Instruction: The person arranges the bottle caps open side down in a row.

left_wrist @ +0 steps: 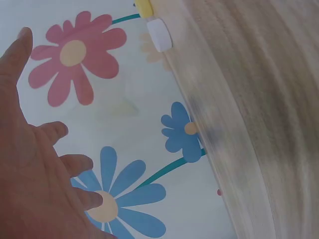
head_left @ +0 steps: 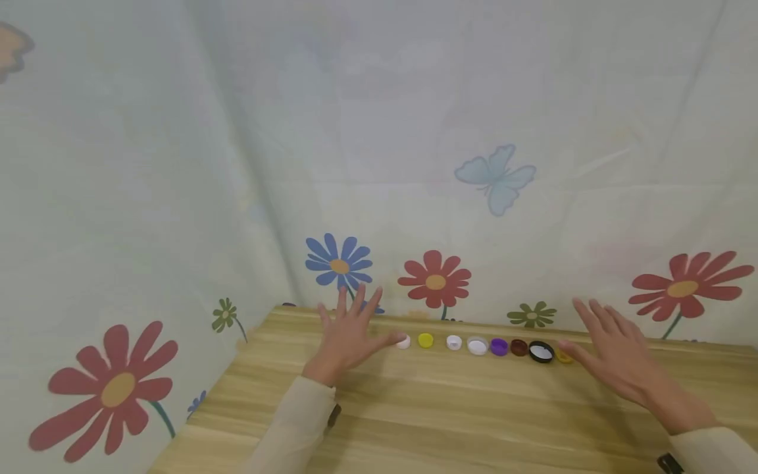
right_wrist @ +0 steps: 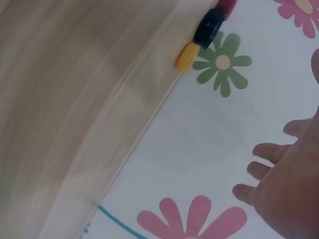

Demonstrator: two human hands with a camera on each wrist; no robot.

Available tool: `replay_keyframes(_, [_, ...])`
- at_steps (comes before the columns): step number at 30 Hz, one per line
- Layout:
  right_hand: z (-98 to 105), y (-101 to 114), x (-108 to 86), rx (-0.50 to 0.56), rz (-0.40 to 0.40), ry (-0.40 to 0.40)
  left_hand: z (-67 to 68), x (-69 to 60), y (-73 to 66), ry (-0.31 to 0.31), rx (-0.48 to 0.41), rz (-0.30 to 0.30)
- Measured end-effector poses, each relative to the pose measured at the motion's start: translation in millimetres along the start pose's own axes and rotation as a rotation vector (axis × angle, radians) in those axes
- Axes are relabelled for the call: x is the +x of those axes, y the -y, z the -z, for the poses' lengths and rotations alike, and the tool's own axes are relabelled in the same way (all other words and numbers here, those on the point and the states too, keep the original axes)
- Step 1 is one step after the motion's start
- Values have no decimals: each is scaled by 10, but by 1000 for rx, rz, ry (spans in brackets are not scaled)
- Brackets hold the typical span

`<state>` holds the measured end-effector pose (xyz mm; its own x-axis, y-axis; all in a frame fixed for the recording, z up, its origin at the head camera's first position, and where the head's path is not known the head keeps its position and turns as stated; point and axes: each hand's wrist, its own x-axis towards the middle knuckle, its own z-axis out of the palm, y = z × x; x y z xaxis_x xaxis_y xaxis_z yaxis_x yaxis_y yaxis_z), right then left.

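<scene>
A row of bottle caps runs along the back of the wooden table. From the left come a white cap (head_left: 403, 342), a yellow cap (head_left: 426, 340), a second white cap (head_left: 454, 342), a wider whitish cap (head_left: 478, 346), a purple cap (head_left: 499, 347), a brown cap (head_left: 518, 347), a black-rimmed lid (head_left: 541, 353) and a darker yellow cap (head_left: 565, 357). My left hand (head_left: 349, 339) spreads its fingers at the row's left end, the thumb overlapping the first white cap in the head view. At the right end my right hand (head_left: 618, 355) is spread likewise, thumb overlapping the darker yellow cap. Neither hand holds anything.
Behind the table (head_left: 438, 408) hangs a pale cloth (head_left: 385, 131) printed with flowers and a butterfly. Its left part reaches down past the table's left edge. Dark straps show under both sleeves.
</scene>
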<state>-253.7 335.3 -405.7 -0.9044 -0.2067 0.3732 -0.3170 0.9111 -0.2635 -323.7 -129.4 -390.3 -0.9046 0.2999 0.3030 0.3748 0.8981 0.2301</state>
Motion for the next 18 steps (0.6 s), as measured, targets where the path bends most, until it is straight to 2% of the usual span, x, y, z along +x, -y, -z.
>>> replay_keyframes(4, [-19, 78, 81, 44, 73, -72, 41, 65, -27, 1, -17, 5])
replay_keyframes(10, [-33, 251, 217, 192, 51, -38, 72, 135, -46, 8, -73, 31])
replay_keyframes(18, [-132, 521, 395, 303, 44, -17, 133, 126, -38, -20, -130, 26])
